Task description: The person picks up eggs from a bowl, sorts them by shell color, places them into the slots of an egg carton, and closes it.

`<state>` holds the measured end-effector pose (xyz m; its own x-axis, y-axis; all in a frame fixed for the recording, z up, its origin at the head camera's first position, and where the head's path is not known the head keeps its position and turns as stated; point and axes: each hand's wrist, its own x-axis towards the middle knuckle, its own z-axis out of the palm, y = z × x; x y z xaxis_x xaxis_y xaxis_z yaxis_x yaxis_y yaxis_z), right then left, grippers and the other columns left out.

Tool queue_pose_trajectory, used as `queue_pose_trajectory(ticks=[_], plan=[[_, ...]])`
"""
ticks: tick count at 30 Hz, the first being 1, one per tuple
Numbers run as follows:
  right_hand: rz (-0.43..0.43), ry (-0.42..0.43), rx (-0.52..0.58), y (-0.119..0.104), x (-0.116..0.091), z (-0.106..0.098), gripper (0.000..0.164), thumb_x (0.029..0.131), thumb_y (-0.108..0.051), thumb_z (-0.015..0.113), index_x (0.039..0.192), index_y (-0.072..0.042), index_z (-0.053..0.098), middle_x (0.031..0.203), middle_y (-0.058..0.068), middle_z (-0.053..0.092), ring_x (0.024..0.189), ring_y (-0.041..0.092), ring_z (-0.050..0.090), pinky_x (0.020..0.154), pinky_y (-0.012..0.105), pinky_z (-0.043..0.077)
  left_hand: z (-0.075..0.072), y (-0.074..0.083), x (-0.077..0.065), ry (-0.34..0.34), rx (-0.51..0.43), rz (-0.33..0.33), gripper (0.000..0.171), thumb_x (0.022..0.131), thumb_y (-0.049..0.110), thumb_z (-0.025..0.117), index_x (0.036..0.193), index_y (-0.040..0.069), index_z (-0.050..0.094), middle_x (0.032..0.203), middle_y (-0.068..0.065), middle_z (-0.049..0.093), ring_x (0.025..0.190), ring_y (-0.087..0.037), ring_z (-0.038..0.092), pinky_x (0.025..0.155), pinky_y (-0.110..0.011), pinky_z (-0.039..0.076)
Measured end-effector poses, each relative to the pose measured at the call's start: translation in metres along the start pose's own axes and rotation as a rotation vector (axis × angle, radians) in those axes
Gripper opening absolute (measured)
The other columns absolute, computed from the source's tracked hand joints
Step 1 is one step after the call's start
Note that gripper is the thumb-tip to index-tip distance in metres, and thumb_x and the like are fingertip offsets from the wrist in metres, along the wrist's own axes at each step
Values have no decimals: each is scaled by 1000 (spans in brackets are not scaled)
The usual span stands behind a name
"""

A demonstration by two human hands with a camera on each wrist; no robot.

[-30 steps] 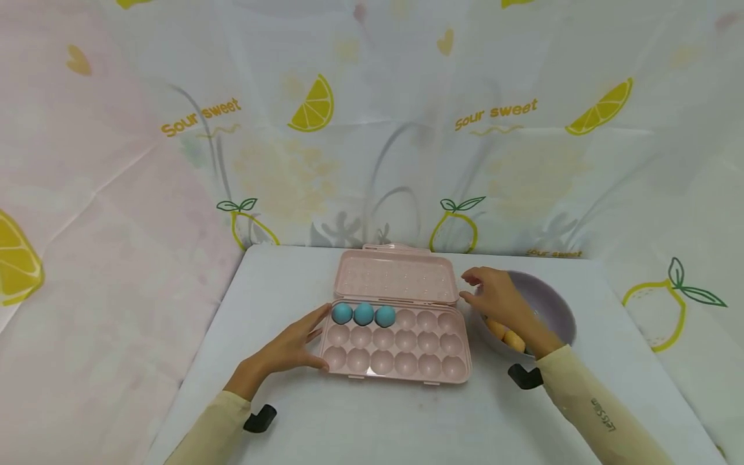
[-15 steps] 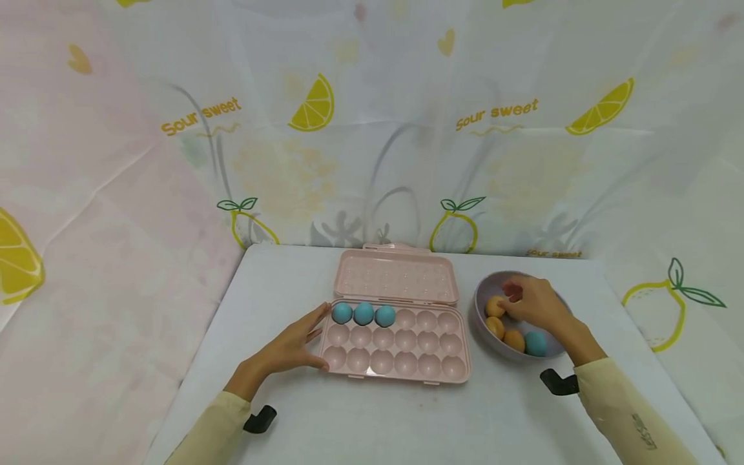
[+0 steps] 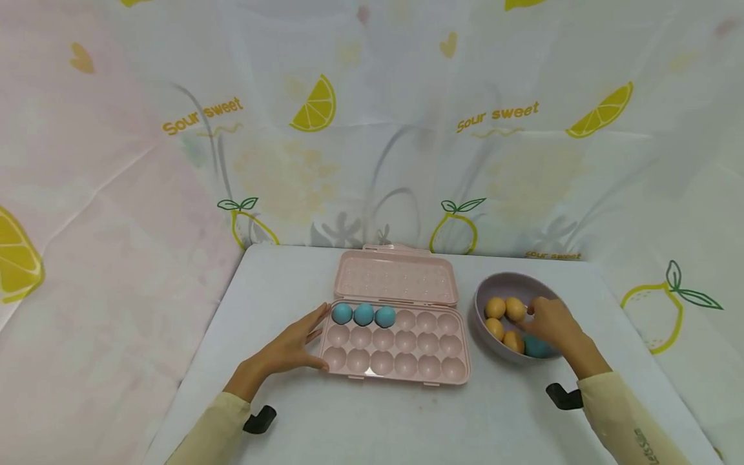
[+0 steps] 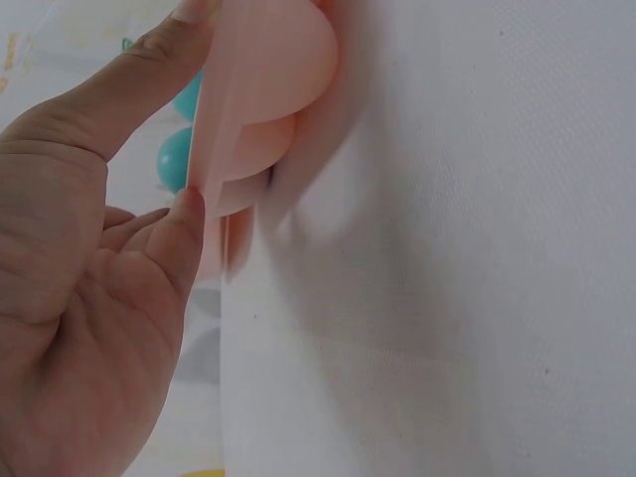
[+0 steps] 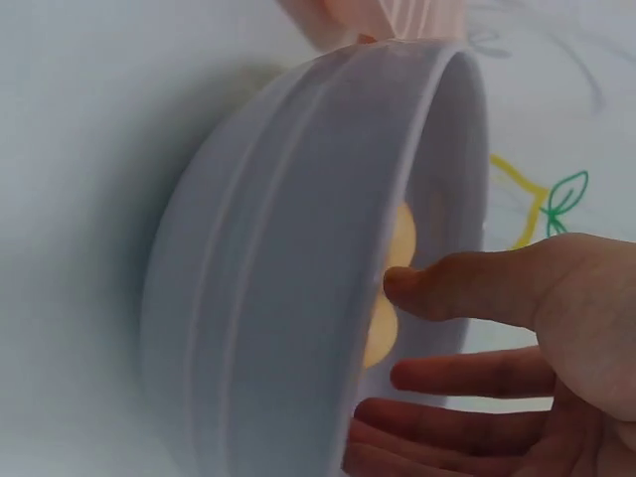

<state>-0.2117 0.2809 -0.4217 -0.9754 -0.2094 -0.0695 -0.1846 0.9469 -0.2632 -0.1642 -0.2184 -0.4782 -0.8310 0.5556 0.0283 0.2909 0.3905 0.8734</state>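
1. Ref: head view, 12 o'clock = away from the person.
2. Pink tray: mid worktop. Its lid lies tipped back at the tray's 12, presumably so every cup can be reached from above. Three blue balls sit in the far row, from the 10 o'clock corner toward 12.
3. Left hand: at the tray's 9. Grip released: thumb and fingers spread along the short end, touching the rim, not curled round it. Looks like a brace, so the tray doesn't skate.
4. Bowl: just beside the tray, around its 3. Probably there to give the right arm a short reach.
5. In the bowl: four orange balls visible, about 7, 8, 10 and 12; a lone blue ball near 5.
6. Right hand: at the bowl's 3, dipping in, partly over the lone blue ball. Grip released: thumb and fingers apart, no ball seen between.
7. Hard to see: bowl floor under the right hand, could be more balls there. In the right wrist view the bowl wall hides some fingertips, so contact with a ball is unclear. Forearms cut off at 7 and 5.
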Motion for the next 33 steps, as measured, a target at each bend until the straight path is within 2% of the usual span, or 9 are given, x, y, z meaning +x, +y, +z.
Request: queue_pose_trajectory(ticks=[6,9,13,17,23,27,33], plan=[[55,-74,10,5,-4,9,44,70,-29,67,86,11,58,80,21,60,70,32,56,58,43,48,-1,5,0,1,33,-16,115,55,15,82,140,9,5,144,-12,14,129,-25,18,96,-37,34],[70,-81,9,8,-6,14,44,71,-29,66,87,12,58,81,21,60,70,31,57,57,41,49,-1,5,0,5,31,-13,114,55,15,82,140,7,6,144,-12,15,129,-25,18,96,-38,34],[86,-68,2,11,-8,17,36,72,-24,64,80,10,58,74,17,59,64,27,56,51,38,47,2,-4,1,14,28,-2,114,54,17,82,140,7,8,143,-11,16,129,-24,18,96,-38,34],[117,-103,7,11,-10,16,27,72,-22,62,70,3,52,61,7,51,53,19,46,43,30,39,3,-18,3,10,63,-6,116,54,26,82,141,11,6,144,-6,15,130,-19,18,95,-31,35],[128,-130,-4,10,-12,15,31,73,-24,62,72,5,51,61,8,50,55,20,47,44,32,40,3,-29,5,16,96,5,118,52,32,81,141,14,5,145,-2,14,130,-17,18,95,-26,35],[125,-131,-9,9,-12,16,27,71,-23,61,61,-3,45,54,3,43,50,18,42,41,27,35,4,-29,5,20,107,-6,119,52,34,81,141,15,6,145,-1,15,129,-16,19,94,-25,36],[114,-125,11,9,-11,21,36,70,-26,65,54,-10,38,49,-3,33,43,12,34,38,23,28,4,-27,5,18,109,-12,118,52,32,81,141,16,5,145,-1,14,129,-15,18,94,-26,36]])
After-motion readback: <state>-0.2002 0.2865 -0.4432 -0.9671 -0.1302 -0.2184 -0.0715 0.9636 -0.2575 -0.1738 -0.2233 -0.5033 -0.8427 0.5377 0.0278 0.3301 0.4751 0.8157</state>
